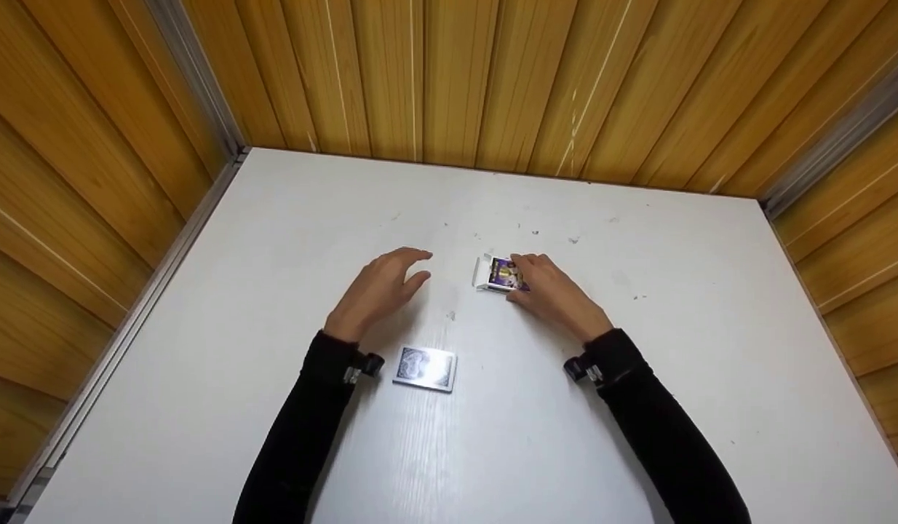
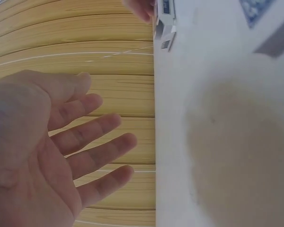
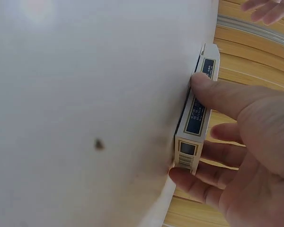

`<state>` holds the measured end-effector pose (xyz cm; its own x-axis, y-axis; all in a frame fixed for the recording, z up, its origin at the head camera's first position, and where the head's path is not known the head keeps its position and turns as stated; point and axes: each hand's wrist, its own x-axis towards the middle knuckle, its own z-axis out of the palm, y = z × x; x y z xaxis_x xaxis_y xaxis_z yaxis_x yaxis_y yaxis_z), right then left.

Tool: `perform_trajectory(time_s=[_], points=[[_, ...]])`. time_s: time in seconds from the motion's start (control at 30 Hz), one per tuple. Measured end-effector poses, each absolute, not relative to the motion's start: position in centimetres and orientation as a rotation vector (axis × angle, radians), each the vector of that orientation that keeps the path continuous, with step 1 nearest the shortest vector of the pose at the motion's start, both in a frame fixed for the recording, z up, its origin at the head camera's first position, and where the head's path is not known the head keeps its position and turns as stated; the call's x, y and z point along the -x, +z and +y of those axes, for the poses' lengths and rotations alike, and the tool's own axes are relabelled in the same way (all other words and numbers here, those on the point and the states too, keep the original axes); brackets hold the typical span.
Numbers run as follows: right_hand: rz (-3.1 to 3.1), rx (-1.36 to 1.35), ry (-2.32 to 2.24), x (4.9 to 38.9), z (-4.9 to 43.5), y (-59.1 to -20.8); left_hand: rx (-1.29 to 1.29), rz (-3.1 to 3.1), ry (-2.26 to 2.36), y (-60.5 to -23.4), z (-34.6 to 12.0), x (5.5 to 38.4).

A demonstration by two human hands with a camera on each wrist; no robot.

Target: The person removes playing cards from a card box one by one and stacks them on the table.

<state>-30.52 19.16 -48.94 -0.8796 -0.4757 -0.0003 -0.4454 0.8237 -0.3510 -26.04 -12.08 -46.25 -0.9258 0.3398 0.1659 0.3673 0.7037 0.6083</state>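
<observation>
My right hand holds a small playing card box by its long sides, thumb on the near side and fingers on the far side. The box lies low at the white tabletop, with a purple and yellow picture on top. Its white end flap stands open toward the left. In the right wrist view, the box's side shows dark blue panels and a barcode on one end. My left hand hovers left of the box, fingers extended and holding nothing. Nearer to me lies a deck of playing cards, its patterned back facing up.
The white table bears small dark marks beyond the box. Wood-patterned panels rise along its back, left and right sides, with metal strips at the corners.
</observation>
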Motion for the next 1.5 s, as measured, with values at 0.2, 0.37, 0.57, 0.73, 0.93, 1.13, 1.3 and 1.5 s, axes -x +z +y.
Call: perform_trajectory(time_s=[0.2,0.37,0.57,0.73,0.93,1.13,1.3,1.5], points=[[2.924,0.744,-0.587,29.6,19.2,-48.8,0.662,-2.812,-1.006,-45.4,-11.0,25.7],[2.941,0.828,-0.594,28.3,19.1,-48.0,0.730,-2.752,-0.950,-44.9,-10.4,24.9],[2.978,1.020,-0.656,26.7,18.9,-46.2,0.762,-2.649,-0.861,-43.6,-9.6,23.6],[2.979,1.057,-0.682,25.1,18.5,-44.5,0.755,-2.579,-0.875,-42.5,-8.7,22.2],[2.994,1.130,-0.644,23.3,17.8,-43.1,0.815,-2.503,-1.074,-42.5,-7.8,20.8],[2.996,1.202,-0.630,21.7,17.3,-41.9,0.777,-2.432,-1.335,-42.4,-6.8,19.9],[3.019,1.215,-0.640,20.7,17.2,-40.8,0.750,-2.449,-1.488,-42.3,-6.3,19.5],[3.052,1.258,-0.582,20.1,17.1,-40.4,0.737,-2.491,-1.565,-42.6,-6.5,19.7]])
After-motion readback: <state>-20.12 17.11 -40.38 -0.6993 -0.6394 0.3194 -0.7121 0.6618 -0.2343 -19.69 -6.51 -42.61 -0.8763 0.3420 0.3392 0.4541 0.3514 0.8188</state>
